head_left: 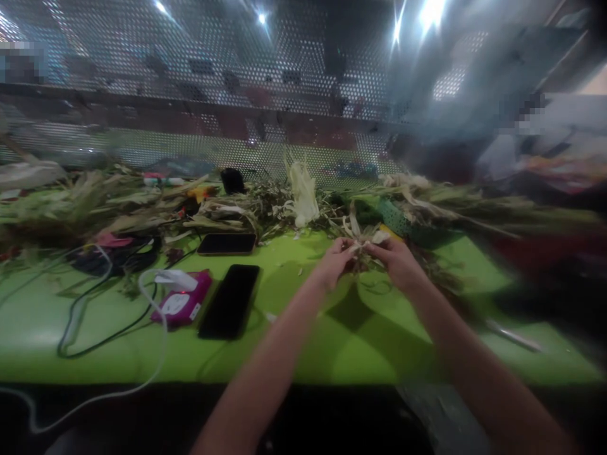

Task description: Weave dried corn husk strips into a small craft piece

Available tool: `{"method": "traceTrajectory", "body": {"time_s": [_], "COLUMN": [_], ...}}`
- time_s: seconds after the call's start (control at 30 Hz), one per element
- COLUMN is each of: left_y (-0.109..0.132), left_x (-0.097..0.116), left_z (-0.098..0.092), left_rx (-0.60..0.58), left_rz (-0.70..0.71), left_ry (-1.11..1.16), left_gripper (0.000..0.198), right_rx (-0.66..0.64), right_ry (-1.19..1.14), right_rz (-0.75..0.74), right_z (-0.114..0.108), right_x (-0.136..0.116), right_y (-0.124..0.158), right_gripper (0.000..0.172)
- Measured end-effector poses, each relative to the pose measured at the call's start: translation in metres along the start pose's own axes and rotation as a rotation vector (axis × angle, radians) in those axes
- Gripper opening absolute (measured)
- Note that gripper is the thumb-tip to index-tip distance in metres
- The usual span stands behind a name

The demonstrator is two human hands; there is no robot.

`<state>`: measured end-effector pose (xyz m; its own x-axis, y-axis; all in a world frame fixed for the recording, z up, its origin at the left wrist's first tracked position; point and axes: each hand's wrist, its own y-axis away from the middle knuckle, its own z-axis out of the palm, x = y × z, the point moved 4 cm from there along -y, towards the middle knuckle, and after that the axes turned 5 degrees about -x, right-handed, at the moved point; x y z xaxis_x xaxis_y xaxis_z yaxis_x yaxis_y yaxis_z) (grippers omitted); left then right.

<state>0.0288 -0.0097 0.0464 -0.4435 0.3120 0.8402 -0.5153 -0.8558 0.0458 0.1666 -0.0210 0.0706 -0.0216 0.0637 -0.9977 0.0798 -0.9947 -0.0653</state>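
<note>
My left hand (336,260) and my right hand (394,258) meet over the green table. Both are closed, thumbs and fingers pinching pale dried husk strips (361,244) between them. More thin strips fan out above and hang below the fingers; blur hides exactly how they are joined. Behind the hands stands a pale, flared husk bundle (303,193) on the table, among a heap of dry leaves. Just beyond my right hand lies a green mesh-like object (397,215).
On the left lie a black phone (230,302), another phone (226,244) and a magenta power socket (184,303) with a white plug and trailing cables. Dry leaves (118,208) line the back before a perforated metal screen (199,82). A thin pale tool (515,335) lies right.
</note>
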Motion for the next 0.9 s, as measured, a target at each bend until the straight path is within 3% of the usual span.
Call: {"method": "traceTrajectory", "body": {"time_s": [0.1,0.2,0.53,0.73,0.9], "left_y": [-0.001,-0.004,-0.008,0.0,-0.003], "left_x": [0.001,0.002,-0.006,0.001,-0.002], "left_z": [-0.001,-0.002,-0.003,0.004,-0.003], "left_rx": [-0.015,-0.044,-0.107,-0.068,0.0], "left_rz": [0.022,0.071,0.247,0.116,0.123], "left_ry": [-0.087,-0.231,-0.68,-0.629,-0.54], "left_gripper": [0.034,0.033,0.009,0.027,0.018], "right_rx": [0.133,0.17,0.044,0.107,0.117], "right_ry": [0.046,0.088,0.126,0.271,0.25], "right_rz": [-0.048,-0.056,0.059,-0.022,-0.044], "right_z": [-0.006,-0.009,-0.012,-0.015,-0.015], "right_x": [-0.005,-0.007,0.004,-0.004,-0.005], "right_y": [0.002,0.004,0.005,0.011,0.014], "right_gripper": [0.04,0.039,0.04,0.035,0.035]}}
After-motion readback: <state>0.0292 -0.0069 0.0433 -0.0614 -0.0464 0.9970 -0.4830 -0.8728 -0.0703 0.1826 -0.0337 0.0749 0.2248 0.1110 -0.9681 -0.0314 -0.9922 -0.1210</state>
